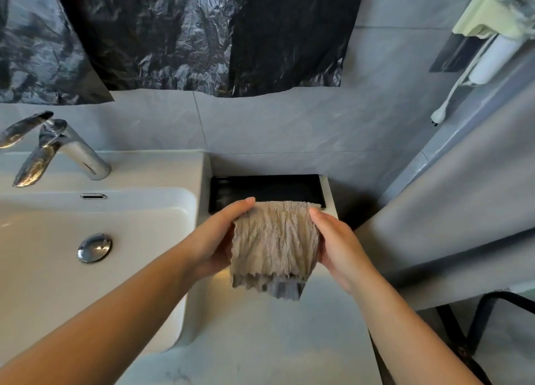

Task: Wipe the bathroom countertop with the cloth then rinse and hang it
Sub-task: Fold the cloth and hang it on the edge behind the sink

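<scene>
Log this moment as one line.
left hand + right hand: gripping cloth | cloth: over countertop | tap: not running

Bare left forearm [115, 312] in from 8 o'clock, bare right forearm [405, 326] from 5 o'clock. Left hand [215, 240], right hand [337, 245]: bare, nails short, rounded.

Near edge of tray [269, 186] behind cloth [275, 240]
</scene>
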